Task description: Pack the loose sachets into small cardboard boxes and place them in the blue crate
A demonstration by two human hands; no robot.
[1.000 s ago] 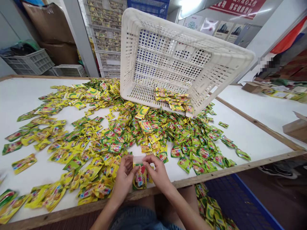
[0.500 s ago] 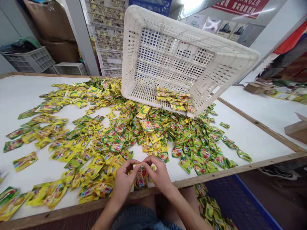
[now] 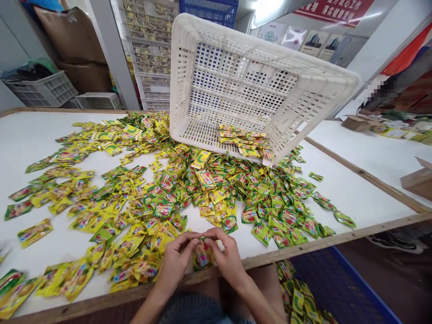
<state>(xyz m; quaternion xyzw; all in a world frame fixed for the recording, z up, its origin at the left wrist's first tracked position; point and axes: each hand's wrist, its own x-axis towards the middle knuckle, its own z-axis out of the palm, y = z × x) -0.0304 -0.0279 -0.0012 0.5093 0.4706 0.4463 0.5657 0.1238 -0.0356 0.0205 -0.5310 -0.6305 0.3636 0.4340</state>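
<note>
At the table's front edge, a small printed packet point(image 3: 203, 255) with red, green and yellow colours stands between my two hands. My left hand point(image 3: 177, 257) pinches its upper left side, thumb against fingers. On the other side, my right hand point(image 3: 227, 255) grips the upper right in the same way. The fingers hide the packet's top edge. Close to my left hand lies a heap of yellow packets point(image 3: 138, 261). Green packets point(image 3: 281, 216) with a red fruit print spread out to the right of my right hand.
A white plastic crate point(image 3: 243, 90) lies tipped toward me at the back, with stacked flat packets point(image 3: 248, 143) inside. Below the table's wooden edge point(image 3: 297, 249), a blue crate point(image 3: 337, 279) and more packets are at the right. Stacked crates point(image 3: 151, 58) stand behind.
Both hands have moved slightly down, and the fingers now curl further over the top of the packet. The packets on the table lie as before.
</note>
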